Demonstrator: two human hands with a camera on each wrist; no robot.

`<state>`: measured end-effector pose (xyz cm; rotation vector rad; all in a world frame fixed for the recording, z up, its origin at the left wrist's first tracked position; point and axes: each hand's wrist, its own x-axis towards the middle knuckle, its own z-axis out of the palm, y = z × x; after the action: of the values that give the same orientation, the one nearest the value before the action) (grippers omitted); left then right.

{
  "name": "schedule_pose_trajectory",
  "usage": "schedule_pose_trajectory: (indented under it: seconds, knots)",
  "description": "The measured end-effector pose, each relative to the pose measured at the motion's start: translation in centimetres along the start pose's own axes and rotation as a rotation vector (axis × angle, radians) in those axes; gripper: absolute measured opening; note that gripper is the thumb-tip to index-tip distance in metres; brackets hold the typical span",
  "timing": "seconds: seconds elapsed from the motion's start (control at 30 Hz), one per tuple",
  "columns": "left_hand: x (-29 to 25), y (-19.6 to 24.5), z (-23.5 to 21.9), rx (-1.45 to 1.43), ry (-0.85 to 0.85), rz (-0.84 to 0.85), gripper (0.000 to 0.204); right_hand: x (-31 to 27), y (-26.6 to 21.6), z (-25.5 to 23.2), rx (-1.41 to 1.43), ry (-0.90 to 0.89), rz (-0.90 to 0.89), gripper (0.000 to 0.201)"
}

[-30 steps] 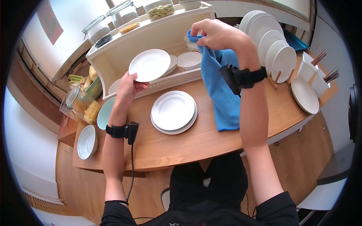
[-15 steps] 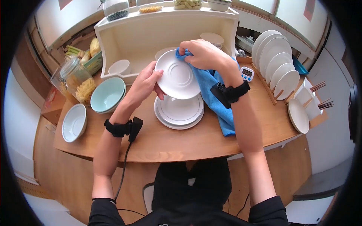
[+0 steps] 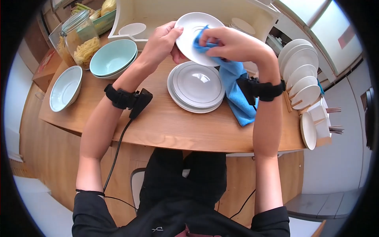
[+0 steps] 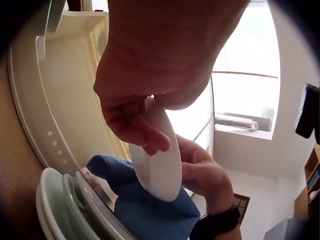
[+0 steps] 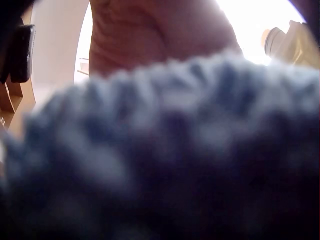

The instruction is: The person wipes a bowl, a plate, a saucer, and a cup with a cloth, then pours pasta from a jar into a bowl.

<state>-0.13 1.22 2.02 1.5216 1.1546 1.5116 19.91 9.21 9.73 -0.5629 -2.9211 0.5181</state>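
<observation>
In the head view the left hand pinches the left edge of a white plate, which is tilted above the table. The right hand grips a bunched part of a blue cloth against the plate's upper face; the rest hangs down to the table. Below them lies a stack of white plates. The left wrist view shows the held plate edge-on between the left fingers, with the blue cloth behind it. Blurred cloth fills most of the right wrist view, hiding the right fingertips.
Pale green bowls and a whitish bowl stand at the left, near a pasta jar. Behind is a cream shelf with small dishes. Upright plates stand in a rack at the right, beside a leaning plate.
The left hand has brought the plate over from the left, above the stack. The right hand has moved the cloth from beside the plate onto its face. The head view has shifted.
</observation>
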Motion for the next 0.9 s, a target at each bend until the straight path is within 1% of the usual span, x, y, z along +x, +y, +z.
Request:
schedule_pose_trajectory:
  seconds: [0.03,0.07,0.13,0.17,0.23,0.27,0.37,0.4,0.53,0.6,0.63,0.7,0.83,0.9]
  knots:
    - [0.0,0.1,0.0,-0.002,0.006,0.005,0.034,-0.2,0.6,-0.4,0.011,0.013,0.055,0.02]
    - [0.0,0.1,0.1,-0.007,-0.015,0.015,0.034,-0.6,0.7,-1.1,0.003,0.012,0.051,0.02]
    - [-0.2,0.3,0.5,-0.039,-0.05,0.033,0.035,-1.4,0.9,-2.2,0.013,0.079,0.199,0.019]
    - [-0.3,0.4,0.7,-0.038,-0.045,0.035,0.035,-1.8,1.1,-2.4,0.011,0.078,0.195,0.019]
    - [-0.5,0.5,0.7,0.018,-0.115,0.047,0.036,-2.2,1.4,-2.5,-0.014,0.263,0.2,0.026]
    - [-0.6,0.7,0.7,0.039,-0.145,0.044,0.037,-2.3,1.4,-2.5,-0.014,0.297,0.206,0.025]
    - [-0.7,0.6,0.9,0.046,-0.173,0.049,0.038,-2.2,1.3,-2.7,-0.001,0.275,0.221,0.025]
    - [-0.6,0.7,1.0,0.046,-0.175,0.053,0.038,-2.1,1.4,-2.7,-0.038,0.288,0.19,0.025]
    - [-0.6,0.6,0.9,0.034,-0.163,0.048,0.039,-1.8,1.3,-2.4,-0.086,0.319,0.172,0.025]
    - [-0.6,0.5,0.7,0.039,-0.152,0.053,0.038,-1.2,1.9,-1.9,-0.135,0.351,0.097,0.022]
    - [-0.6,0.4,0.7,0.044,-0.155,0.046,0.038,-1.0,2.1,-1.7,-0.132,0.351,0.095,0.022]
    - [-0.6,0.3,0.8,0.051,-0.161,0.04,0.037,-0.7,2.1,-1.3,-0.155,0.424,-0.002,0.022]
    - [-0.5,0.1,0.7,0.018,-0.188,0.003,0.034,0.3,1.6,-0.6,-0.156,0.442,-0.033,0.024]
    - [-0.6,0.3,0.7,0.022,-0.201,-0.016,0.033,0.9,1.1,0.0,-0.138,0.419,-0.075,0.027]
